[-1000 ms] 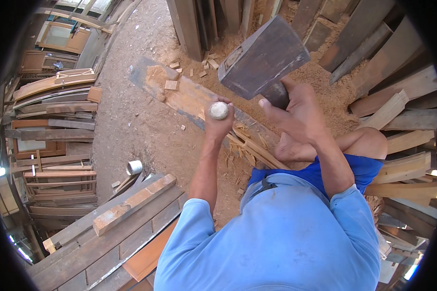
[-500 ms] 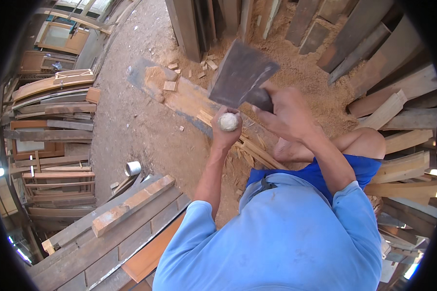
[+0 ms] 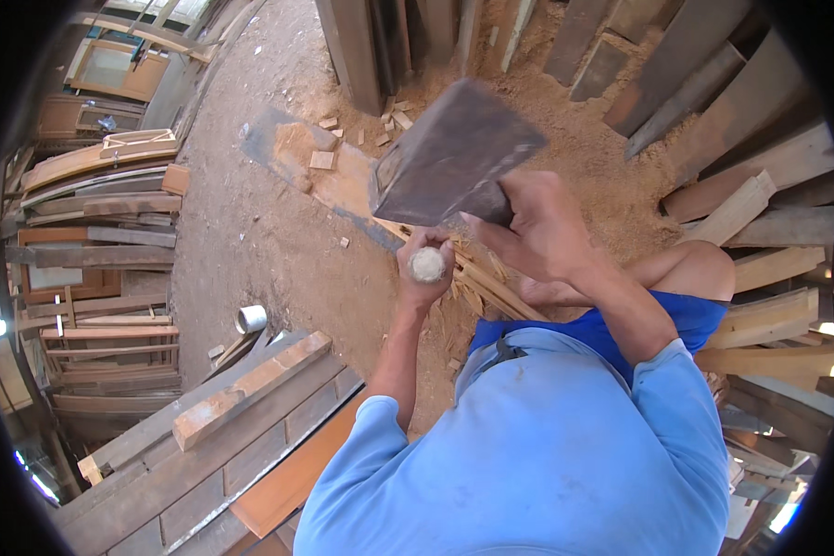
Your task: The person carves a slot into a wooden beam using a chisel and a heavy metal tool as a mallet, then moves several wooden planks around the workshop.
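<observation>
My left hand [image 3: 419,291] is wrapped round an upright chisel [image 3: 427,265]. Only the pale, round end of its handle shows; the blade is hidden beneath my fist. In my right hand [image 3: 551,232] is a mallet with a big, dark wooden block for a head [image 3: 459,153]. The head hangs just beyond the chisel's end, slightly blurred, and its handle is mostly covered by my fingers. Under my hands lie narrow pale wood pieces [image 3: 493,289] with splintered chips beside them. They rest by a worn board [image 3: 338,185] on the ground.
Small wood offcuts [image 3: 322,159] and sawdust [image 3: 588,167] are scattered ahead. Dark planks [image 3: 352,56] stand upright at the far side, with more timber [image 3: 760,269] along the right. Stacked frames [image 3: 102,232] line the left. A white cup-like container [image 3: 251,320] sits near a beam [image 3: 250,389].
The mallet has tilted and shifted a little left, its head now looming larger. My right hand has moved slightly nearer, and my left hand with the chisel has come slightly nearer and left.
</observation>
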{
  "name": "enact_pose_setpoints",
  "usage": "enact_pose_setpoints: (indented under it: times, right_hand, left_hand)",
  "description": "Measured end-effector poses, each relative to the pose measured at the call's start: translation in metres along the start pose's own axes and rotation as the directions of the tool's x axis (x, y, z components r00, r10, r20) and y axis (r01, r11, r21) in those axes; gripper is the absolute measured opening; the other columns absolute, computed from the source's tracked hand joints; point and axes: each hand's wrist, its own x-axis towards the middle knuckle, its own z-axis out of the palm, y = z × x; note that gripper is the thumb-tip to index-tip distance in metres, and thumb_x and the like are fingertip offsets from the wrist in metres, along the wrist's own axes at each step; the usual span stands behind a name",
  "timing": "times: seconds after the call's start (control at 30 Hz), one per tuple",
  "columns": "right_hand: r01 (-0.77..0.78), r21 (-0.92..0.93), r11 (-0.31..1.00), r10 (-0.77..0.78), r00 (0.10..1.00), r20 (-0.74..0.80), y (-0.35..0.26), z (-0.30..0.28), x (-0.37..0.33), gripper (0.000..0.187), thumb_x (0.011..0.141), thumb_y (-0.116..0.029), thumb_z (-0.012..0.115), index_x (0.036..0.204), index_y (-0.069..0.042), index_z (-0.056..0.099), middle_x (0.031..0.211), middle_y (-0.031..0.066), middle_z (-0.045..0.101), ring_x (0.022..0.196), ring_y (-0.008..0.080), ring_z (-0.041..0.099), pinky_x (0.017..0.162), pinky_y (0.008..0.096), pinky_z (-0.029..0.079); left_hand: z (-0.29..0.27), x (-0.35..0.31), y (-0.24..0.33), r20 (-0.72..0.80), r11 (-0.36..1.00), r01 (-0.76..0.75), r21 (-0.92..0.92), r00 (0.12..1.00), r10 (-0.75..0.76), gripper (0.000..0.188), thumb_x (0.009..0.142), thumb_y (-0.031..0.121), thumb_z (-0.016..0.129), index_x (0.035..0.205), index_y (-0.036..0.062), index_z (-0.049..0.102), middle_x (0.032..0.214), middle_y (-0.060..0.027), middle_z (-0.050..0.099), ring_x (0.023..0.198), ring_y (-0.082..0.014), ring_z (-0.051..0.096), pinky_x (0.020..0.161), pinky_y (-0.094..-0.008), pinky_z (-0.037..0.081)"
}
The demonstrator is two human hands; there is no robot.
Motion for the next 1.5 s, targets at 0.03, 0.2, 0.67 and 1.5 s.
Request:
enact_pose_setpoints:
  times: [0.03,0.2,0.67,1.5]
  right_hand:
    - [0.052,0.055,0.997,-0.051,0.999,-0.012,0.008,0.009,-0.002,0.028,0.081,-0.02,0.072,0.106,-0.01,0.066,0.085,0.0199,0.07,0.083,0.0395,0.069,0.07,0.049,0.053]
    - [0.074,-0.446,0.892,0.108,0.924,0.368,0.041,0.042,-0.001,0.029,0.078,-0.015,0.074,0.105,-0.007,0.068,0.083,0.0195,0.071,0.078,0.0392,0.068,0.07,0.0445,0.055]
    - [0.126,-0.271,0.954,-0.039,0.952,0.303,0.041,0.05,-0.011,0.033,0.081,-0.019,0.075,0.111,-0.006,0.068,0.082,0.0177,0.07,0.08,0.0334,0.071,0.074,0.0435,0.055]
    - [-0.234,0.447,0.863,0.294,0.953,-0.069,0.015,-0.022,-0.026,0.03,0.088,-0.013,0.071,0.11,0.007,0.066,0.085,-0.0009,0.064,0.077,0.0056,0.054,0.068,0.0257,0.047]
  left_hand:
    - [0.002,-0.002,0.0,0.05,0.997,0.067,-0.031,0.997,-0.065,0.021,0.084,0.01,0.074,0.102,0.0018,0.067,0.091,-0.0119,0.071,0.08,-0.0251,0.069,0.073,-0.0359,0.055]
    - [0.012,-0.004,-0.023,0.029,0.998,0.056,0.042,0.998,-0.057,0.032,0.081,0.012,0.077,0.11,0.0018,0.066,0.099,-0.0133,0.069,0.099,-0.0281,0.066,0.087,-0.0389,0.052]
    - [0.012,-0.02,-0.048,0.032,0.954,-0.258,0.154,0.966,0.256,0.028,0.082,0.008,0.074,0.108,0.0028,0.069,0.082,-0.0094,0.07,0.07,-0.0235,0.068,0.066,-0.0342,0.054]
    - [0.006,0.053,0.016,0.041,0.889,0.319,-0.329,0.945,-0.324,0.011,0.091,0.007,0.071,0.098,0.005,0.062,0.076,0.0018,0.062,0.062,-0.0063,0.061,0.057,-0.0227,0.049]
